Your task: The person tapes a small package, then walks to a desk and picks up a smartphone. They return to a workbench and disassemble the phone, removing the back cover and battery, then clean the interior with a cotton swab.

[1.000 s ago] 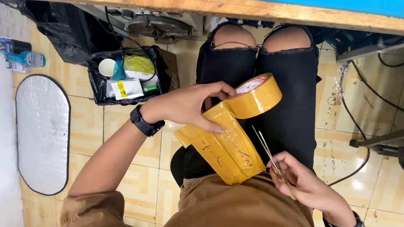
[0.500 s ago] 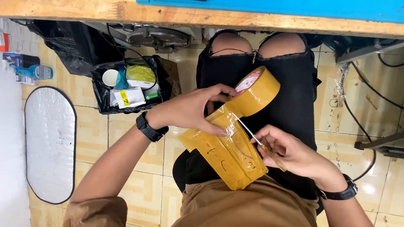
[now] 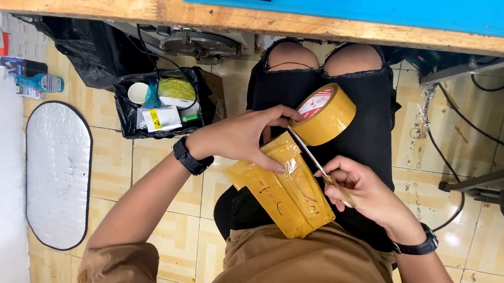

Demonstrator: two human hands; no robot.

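Observation:
A flat parcel (image 3: 287,188) wrapped in brown tape lies on my lap. My left hand (image 3: 240,138) presses on its top end, fingers spread toward a roll of brown packing tape (image 3: 325,114) that is still joined to the parcel by a strip. My right hand (image 3: 358,190) grips a pair of scissors (image 3: 313,157). The blades point up and left, at the tape strip between the roll and the parcel. Both wrists carry black watches.
A wooden table edge (image 3: 155,7) with a blue mat (image 3: 403,7) runs across the top. A black bin bag of rubbish (image 3: 160,102) sits on the tiled floor at left, beside an oval silver mat (image 3: 55,172). Cables and a metal frame (image 3: 485,181) lie at right.
My right hand has brought the scissors from beside the parcel's lower end up to the tape strip near the roll. The left hand has stayed on the parcel and roll.

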